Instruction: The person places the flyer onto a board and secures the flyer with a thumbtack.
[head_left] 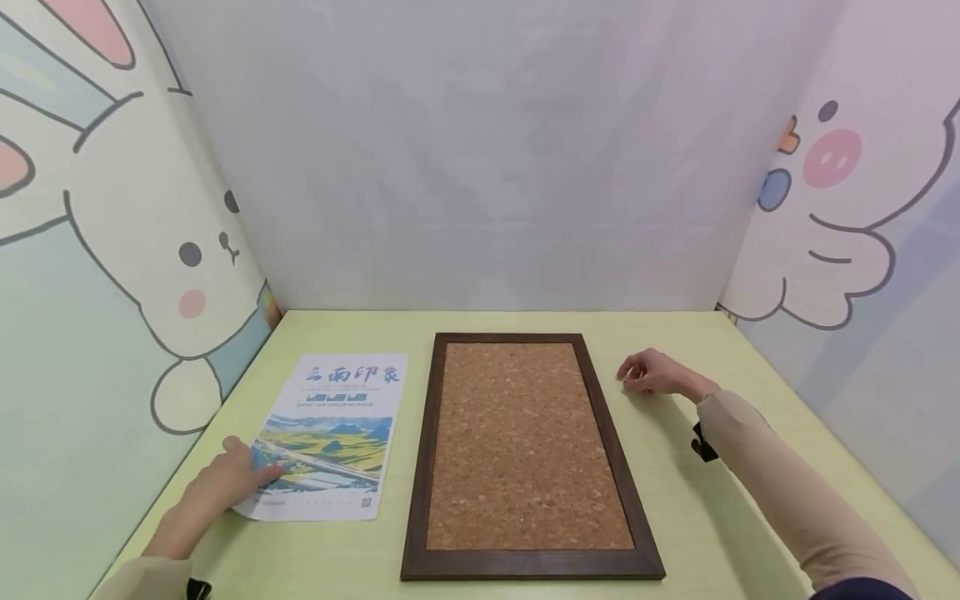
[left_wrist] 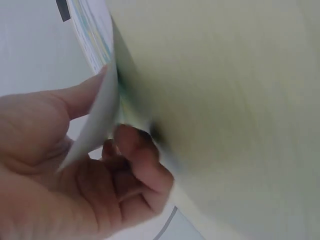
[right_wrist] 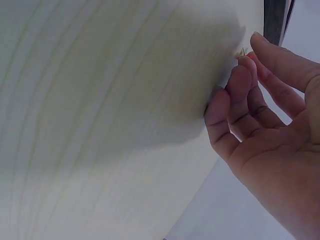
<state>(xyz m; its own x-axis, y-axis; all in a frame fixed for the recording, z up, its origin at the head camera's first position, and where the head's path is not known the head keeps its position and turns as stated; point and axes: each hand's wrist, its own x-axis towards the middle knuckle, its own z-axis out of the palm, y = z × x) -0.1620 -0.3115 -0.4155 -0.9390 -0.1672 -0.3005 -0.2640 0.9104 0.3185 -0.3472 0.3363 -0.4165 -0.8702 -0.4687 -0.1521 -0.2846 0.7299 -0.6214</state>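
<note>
Nearest, we find the left hand [head_left: 225,479] pinching the lower left corner of a printed poster [head_left: 330,442], then the framed corkboard [head_left: 525,450] alongside, and farther, right of it, the right hand [head_left: 651,372], fingers loosely bent, its hold on a small red-and-green item [right_wrist: 248,55] undetermined.

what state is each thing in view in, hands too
poster: printed side up, near left corner lifted off the table
cork board: lying flat, cork side up
left hand: gripping the poster's edge
right hand: fingers curled; small red and green bits at fingertips, hold unclear
</note>
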